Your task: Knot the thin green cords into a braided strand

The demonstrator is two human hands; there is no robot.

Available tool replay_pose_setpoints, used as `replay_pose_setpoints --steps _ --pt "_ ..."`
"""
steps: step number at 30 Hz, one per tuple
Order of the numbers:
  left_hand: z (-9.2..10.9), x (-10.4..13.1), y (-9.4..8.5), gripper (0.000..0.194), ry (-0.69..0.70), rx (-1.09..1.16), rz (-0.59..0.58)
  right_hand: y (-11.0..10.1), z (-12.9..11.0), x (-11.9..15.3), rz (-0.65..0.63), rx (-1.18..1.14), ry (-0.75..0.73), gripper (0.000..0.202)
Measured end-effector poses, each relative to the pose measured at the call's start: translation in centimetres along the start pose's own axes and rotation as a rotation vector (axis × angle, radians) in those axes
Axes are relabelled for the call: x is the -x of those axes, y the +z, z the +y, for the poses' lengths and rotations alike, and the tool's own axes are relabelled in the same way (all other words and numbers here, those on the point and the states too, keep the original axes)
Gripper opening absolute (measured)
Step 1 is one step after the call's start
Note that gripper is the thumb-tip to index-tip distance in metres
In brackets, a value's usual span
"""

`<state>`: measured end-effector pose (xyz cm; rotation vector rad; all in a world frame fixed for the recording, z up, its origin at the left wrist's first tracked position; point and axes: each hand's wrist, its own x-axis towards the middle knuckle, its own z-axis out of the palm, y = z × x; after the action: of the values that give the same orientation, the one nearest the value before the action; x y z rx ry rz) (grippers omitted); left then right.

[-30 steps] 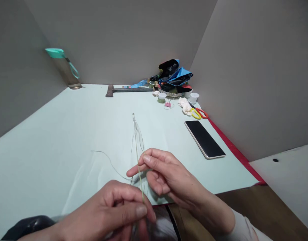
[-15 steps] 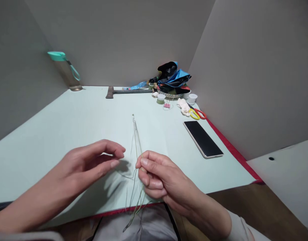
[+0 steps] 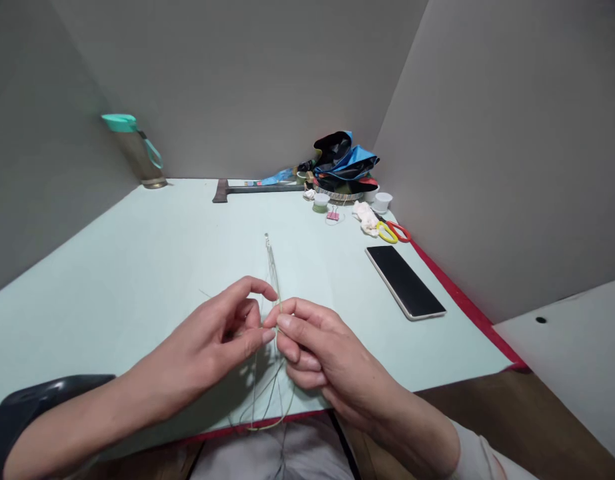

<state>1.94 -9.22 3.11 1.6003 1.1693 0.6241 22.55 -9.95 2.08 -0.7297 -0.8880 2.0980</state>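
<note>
1. The thin cords [image 3: 274, 263] run down the middle of the frame, from a small metal fitting [image 3: 267, 239] just above centre to the two hands, their loose ends looping toward the bottom edge.
2. The right hand [image 3: 315, 343], right of lower centre, has its thumb and index finger pinched together on the cords; its other fingers curl in below.
3. The left hand [image 3: 225, 327], left of lower centre, has its thumb and index fingertip apart, the index tip beside the cords and the thumb tip close to the right hand's fingertips. Whether its curled fingers hold a strand, I cannot tell.
4. A pale green cover [image 3: 112, 287] with a red edge lies on the table beneath the hands.
5. At right of centre lies a phone [image 3: 406, 283], dark screen up; above it are scissors [image 3: 393, 232] with one yellow and one red handle loop, next to a crumpled white tissue [image 3: 366, 219].
6. In the upper middle, a hammer-like tool [image 3: 220, 191] lies sideways, its handle pointing toward a blue and black bag [image 3: 347, 160].
7. Near the bag sit a pink clip [image 3: 333, 214] and a small lidded tub [image 3: 321, 203].
8. At upper left stands a bottle [image 3: 137, 153] with a turquoise lid.
</note>
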Motion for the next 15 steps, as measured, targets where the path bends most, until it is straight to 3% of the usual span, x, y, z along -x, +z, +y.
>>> replay_pose_setpoints --steps 4,8,11,15 --pt "-0.3 0.0 -0.8 0.037 0.073 -0.162 0.023 -0.1 -0.2 -0.2 -0.029 -0.04 -0.007 0.011" --pt "0.6 -0.7 -2.3 0.037 0.058 -0.24 -0.115 0.0 -0.5 0.0 -0.075 -0.03 0.036 0.011" --pt "1.4 -1.8 -3.6 0.04 0.001 -0.212 -0.214 0.3 -0.8 0.0 -0.098 0.024 0.072 0.019" --pt "1.3 -2.7 -4.6 0.035 -0.045 -0.166 -0.222 -0.2 -2.0 0.0 -0.019 0.238 0.01 0.039"
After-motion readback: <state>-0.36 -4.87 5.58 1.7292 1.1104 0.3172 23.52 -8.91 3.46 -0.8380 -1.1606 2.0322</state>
